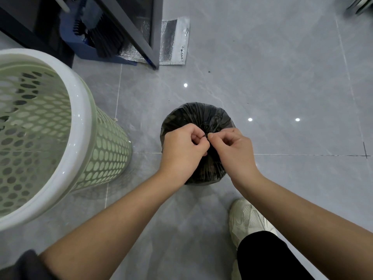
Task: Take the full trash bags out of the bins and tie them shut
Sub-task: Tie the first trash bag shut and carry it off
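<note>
Head view: a full black trash bag (pixel 198 122) is seen on the grey tiled floor (pixel 282 77) at centre, out of the green perforated bin (pixel 80 110) standing at nine o'clock. Its gathered neck is pinched by the left hand (pixel 182 151) and right hand (pixel 232 150), both closed on it. No readable writing is seen.

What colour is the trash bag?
Black: the shiny plastic trash bag on the floor, seen best in the head view.

one black trash bag (pixel 198 118), one green perforated bin (pixel 60 138), two hands: left hand (pixel 182 152), right hand (pixel 232 150). one pale shoe (pixel 247 219), one brush (pixel 105 37), one foil sheet (pixel 173 43) on the floor.
</note>
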Action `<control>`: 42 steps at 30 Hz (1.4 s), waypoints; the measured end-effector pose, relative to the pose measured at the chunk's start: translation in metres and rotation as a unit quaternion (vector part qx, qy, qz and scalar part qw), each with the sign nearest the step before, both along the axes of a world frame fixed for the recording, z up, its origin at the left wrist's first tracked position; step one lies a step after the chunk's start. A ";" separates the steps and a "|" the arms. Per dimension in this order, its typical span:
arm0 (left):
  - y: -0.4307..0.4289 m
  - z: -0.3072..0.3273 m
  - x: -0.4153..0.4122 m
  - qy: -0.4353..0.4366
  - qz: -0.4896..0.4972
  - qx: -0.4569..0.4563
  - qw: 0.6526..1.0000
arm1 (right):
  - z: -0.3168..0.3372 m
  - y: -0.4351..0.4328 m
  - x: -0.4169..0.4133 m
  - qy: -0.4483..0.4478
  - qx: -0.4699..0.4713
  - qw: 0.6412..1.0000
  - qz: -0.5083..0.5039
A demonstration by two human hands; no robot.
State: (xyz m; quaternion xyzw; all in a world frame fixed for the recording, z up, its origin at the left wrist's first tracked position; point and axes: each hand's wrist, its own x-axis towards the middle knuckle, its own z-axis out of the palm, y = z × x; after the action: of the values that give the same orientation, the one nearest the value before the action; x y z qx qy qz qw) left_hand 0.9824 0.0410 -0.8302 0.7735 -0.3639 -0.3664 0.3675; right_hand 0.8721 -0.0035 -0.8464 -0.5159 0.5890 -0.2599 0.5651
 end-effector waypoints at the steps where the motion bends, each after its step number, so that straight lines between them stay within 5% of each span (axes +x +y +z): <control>1: 0.000 -0.001 -0.001 -0.019 -0.006 -0.004 1.000 | 0.000 0.000 0.001 0.012 0.003 1.000 0.001; 9: 0.012 -0.008 0.001 -0.146 -0.069 -0.102 0.982 | -0.011 -0.005 -0.001 0.007 0.061 0.997 0.036; 13: 0.009 -0.010 0.008 -0.066 -0.039 -0.071 0.995 | -0.012 -0.011 -0.009 0.045 -0.046 0.985 0.158; 17: 0.008 -0.006 0.008 -0.023 -0.060 -0.031 0.997 | -0.022 -0.019 -0.011 0.208 -0.184 0.911 0.306; 28: 0.005 0.013 0.019 -0.086 -0.111 -0.045 0.989 | -0.015 -0.022 -0.019 0.189 -0.243 0.906 0.290; 34: 0.027 -0.010 0.035 -0.259 -0.245 0.038 0.933 | -0.012 -0.023 -0.025 0.174 -0.265 0.905 0.283; 42: 0.021 -0.019 0.019 -0.335 -0.191 -0.007 0.923 | -0.009 -0.030 -0.034 0.236 -0.287 0.870 0.324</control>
State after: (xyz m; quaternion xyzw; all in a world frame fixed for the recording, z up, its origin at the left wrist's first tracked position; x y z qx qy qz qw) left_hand 1.0016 0.0624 -0.8494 0.7643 -0.6092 -0.1465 0.1523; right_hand 0.8385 -0.0336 -0.8557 -0.8632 0.4041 -0.0907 0.2888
